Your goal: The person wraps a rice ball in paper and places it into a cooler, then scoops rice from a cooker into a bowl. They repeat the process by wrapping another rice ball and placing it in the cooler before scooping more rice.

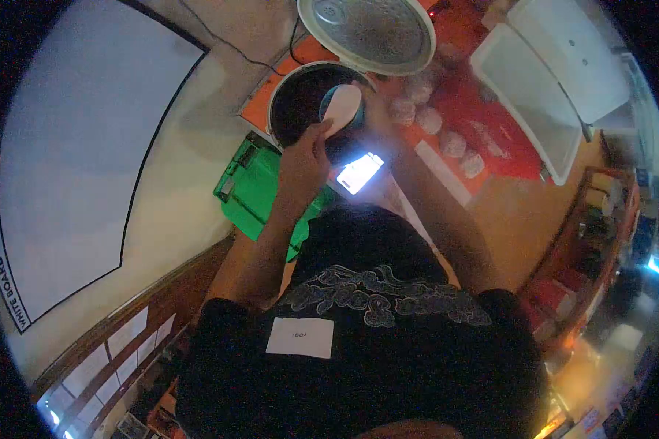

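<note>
My left hand (305,162) is closed around the handle of a white rice paddle (343,102). The paddle's broad blade lies over a small bowl with a bluish rim (323,107). At the bowl's right side is my right hand (377,113), smeared and dim; it seems to hold the bowl, though its fingers do not show clearly. Both hands are over a large dark round pot (289,110) with a pale rim. What lies inside the pot is too dark to make out. Just below the hands is a brightly lit phone (360,173).
Behind the pot rises its round lid (370,36). Several round whitish balls (452,144) sit on the red and orange table surface to the right. Farther right is a white tub (509,80) beside a white lid (575,62). A green crate (247,186) stands left.
</note>
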Tool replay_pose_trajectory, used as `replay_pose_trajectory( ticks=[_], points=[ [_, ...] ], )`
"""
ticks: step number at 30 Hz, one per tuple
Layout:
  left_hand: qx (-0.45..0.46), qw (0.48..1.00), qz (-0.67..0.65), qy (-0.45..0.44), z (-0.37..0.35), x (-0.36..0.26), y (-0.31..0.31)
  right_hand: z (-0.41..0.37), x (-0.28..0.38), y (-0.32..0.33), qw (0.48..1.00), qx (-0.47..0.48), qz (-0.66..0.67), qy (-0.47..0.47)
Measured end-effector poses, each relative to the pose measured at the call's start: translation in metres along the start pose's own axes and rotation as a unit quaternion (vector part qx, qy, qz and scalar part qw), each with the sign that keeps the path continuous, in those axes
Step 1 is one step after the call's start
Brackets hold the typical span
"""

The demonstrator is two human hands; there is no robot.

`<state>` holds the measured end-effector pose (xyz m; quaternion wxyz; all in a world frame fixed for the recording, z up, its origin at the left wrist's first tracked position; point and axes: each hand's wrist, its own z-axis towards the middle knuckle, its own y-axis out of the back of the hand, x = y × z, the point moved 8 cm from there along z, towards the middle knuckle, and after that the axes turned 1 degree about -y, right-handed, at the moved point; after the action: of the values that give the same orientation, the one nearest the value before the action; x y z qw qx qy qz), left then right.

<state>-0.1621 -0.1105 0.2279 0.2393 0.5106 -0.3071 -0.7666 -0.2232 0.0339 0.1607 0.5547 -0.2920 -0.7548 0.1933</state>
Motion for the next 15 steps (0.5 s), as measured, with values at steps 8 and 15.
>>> replay_pose_trajectory(
  ticks=[8, 15],
  points=[
    [0.032, 0.823, -0.402, 0.4, -0.014, 0.06, 0.038, -0.028, 0.041, -0.021, 0.895, 0.258, -0.284, 0.228],
    [0.05, 0.994, -0.046, -0.083, 0.003, 0.003, 0.029, -0.002, -0.029, 0.013, 0.961, 0.115, 0.004, -0.251]
  ],
)
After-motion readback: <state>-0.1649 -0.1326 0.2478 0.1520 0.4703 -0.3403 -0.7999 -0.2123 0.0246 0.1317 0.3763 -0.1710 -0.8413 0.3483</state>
